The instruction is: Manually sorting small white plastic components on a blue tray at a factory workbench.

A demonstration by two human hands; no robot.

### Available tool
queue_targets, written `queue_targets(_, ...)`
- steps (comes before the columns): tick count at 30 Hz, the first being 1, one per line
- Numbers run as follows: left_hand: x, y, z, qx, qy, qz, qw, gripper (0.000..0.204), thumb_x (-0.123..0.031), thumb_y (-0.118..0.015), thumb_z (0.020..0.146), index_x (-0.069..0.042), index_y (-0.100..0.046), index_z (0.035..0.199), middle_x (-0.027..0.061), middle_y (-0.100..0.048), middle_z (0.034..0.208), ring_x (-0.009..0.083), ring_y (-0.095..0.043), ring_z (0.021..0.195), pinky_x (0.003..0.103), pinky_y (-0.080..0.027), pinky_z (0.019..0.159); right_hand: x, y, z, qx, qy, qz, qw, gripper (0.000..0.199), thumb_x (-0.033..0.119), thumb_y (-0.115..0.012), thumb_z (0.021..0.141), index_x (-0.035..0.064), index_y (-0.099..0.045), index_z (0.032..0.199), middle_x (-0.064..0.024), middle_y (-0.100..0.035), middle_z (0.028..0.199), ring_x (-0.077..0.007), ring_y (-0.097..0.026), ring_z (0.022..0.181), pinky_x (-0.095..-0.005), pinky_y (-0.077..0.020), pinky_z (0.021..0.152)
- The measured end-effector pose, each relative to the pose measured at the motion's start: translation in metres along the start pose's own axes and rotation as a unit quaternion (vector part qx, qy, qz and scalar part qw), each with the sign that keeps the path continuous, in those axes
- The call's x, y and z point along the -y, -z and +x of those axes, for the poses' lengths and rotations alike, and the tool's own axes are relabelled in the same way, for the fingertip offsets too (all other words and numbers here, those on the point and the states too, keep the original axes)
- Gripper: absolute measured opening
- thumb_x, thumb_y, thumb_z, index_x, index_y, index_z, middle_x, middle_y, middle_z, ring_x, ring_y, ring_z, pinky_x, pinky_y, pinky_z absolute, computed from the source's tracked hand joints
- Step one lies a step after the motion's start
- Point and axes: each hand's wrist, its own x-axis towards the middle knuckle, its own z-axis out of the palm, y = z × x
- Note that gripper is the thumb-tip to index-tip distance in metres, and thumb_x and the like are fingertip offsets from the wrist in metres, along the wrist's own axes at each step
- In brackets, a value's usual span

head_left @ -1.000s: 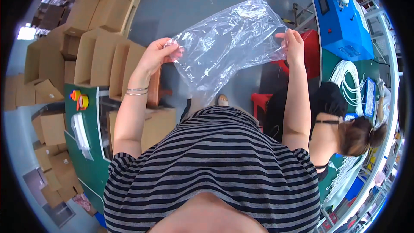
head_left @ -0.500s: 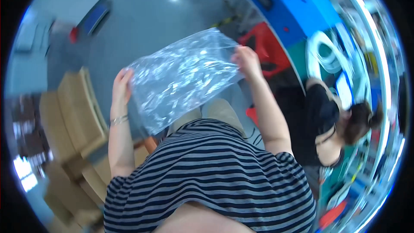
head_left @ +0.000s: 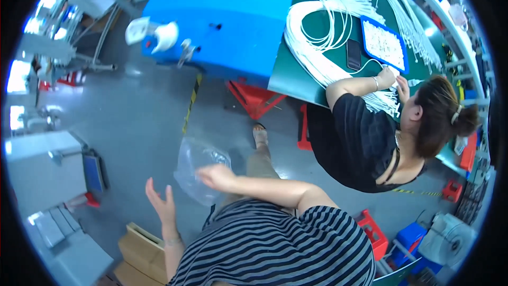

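Bag now held one-handed
The right hand (head_left: 216, 176) alone grasps the clear plastic bag (head_left: 198, 172), now hanging crumpled; the left hand (head_left: 161, 204) has let go, fingers spread.

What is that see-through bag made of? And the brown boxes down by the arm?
The bag, held in the right hand, looks like thin clear plastic: the floor shows through and it crinkles shinily. The boxes look like plain brown cardboard, matte, with folded flaps.
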Motion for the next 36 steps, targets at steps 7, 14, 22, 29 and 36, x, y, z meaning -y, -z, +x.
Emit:
queue_targets(7,-0.088,-0.086,0.081,0.126,-0.057,0.044,0.989,0.075,-0.02,-0.075,0.08,-0.006,-0.038,0.144,0.021,-0.035,0.146,0.036,-0.039,0.135,0.045,-0.038,0.105,-0.043,0.007,-0.001,0.231,0.063,-0.11,0.965,0.015,0.016,-0.058,0.079,0.0124,-0.068,0.09,-0.0109,-0.068,0.079,-0.0317,-0.069,0.074,-0.0441,-0.0554,0.06)
queue_targets(14,-0.08,-0.161,0.109,0.391,-0.069,0.241,0.885,0.048,-0.024,-0.077,0.077,-0.007,-0.061,0.119,0.0145,-0.064,0.113,0.0311,-0.063,0.1,0.04,-0.051,0.084,-0.076,0.07,-0.011,0.194,-0.012,-0.048,0.98,0.017,0.017,-0.057,0.08,0.0107,-0.07,0.091,-0.0129,-0.068,0.08,-0.0322,-0.069,0.078,-0.045,-0.0552,0.063)
queue_targets(22,-0.12,-0.22,0.119,0.404,-0.112,0.292,0.86,0.023,-0.023,-0.064,0.088,-0.01,-0.066,0.106,0.0088,-0.071,0.077,0.0294,-0.069,0.073,0.04,-0.054,0.066,-0.095,0.08,-0.029,0.16,-0.096,0.024,0.982,0.021,0.018,-0.052,0.087,0.0081,-0.069,0.092,-0.0159,-0.068,0.09,-0.035,-0.068,0.082,-0.0482,-0.0533,0.069)
queue_targets(29,-0.118,-0.222,0.12,0.354,-0.123,0.364,0.853,0.025,-0.031,-0.061,0.092,-0.009,-0.07,0.098,0.0085,-0.072,0.074,0.0287,-0.071,0.072,0.039,-0.055,0.066,-0.098,0.031,-0.029,0.078,-0.095,0.079,0.989,0.022,0.025,-0.057,0.076,0.0118,-0.071,0.087,-0.0146,-0.067,0.075,-0.0333,-0.065,0.066,-0.0498,-0.0458,0.056)
queue_targets(36,-0.079,-0.208,0.127,0.321,-0.168,0.429,0.828,0.038,-0.045,-0.067,0.084,-0.01,-0.067,0.1,0.0142,-0.072,0.084,0.0364,-0.069,0.081,0.047,-0.055,0.072,-0.095,0.047,-0.017,0.177,-0.104,0.06,0.977,0.02,0.02,-0.055,0.08,0.0103,-0.07,0.089,-0.0152,-0.066,0.08,-0.0337,-0.065,0.07,-0.0481,-0.0484,0.06)
